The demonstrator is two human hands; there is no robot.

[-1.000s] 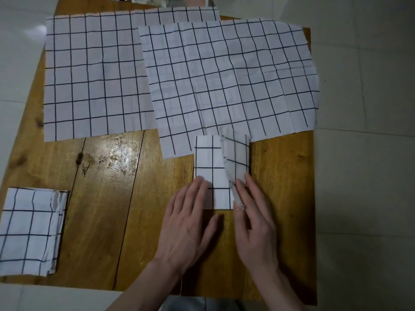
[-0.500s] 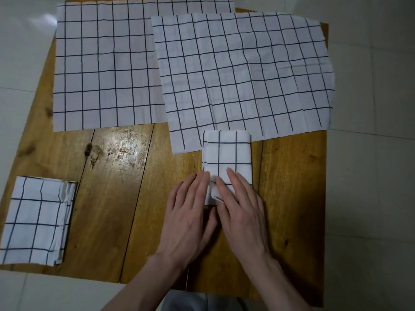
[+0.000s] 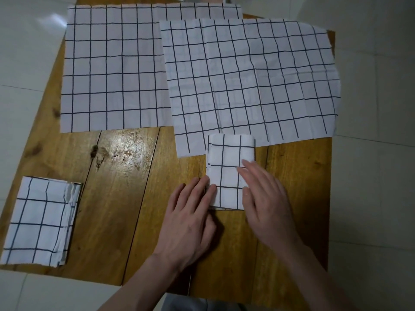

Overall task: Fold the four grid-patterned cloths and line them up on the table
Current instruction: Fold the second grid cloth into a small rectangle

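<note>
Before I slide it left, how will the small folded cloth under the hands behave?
The small folded cloth is thin, layered fabric, so probably light and floppy. Its loose left edges may splay if pushed. The glossy wooden table should let it slide easily.

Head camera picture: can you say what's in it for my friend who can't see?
Two hands, left hand and right hand, press flat on a small folded grid cloth on a wooden table. Another folded cloth lies left; two unfolded cloths lie behind.

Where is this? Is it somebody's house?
Probably a room in a home, though I can't be sure. There is a worn wooden table standing on a pale tiled floor, with grid-patterned cloths laid out on it for folding.
</note>
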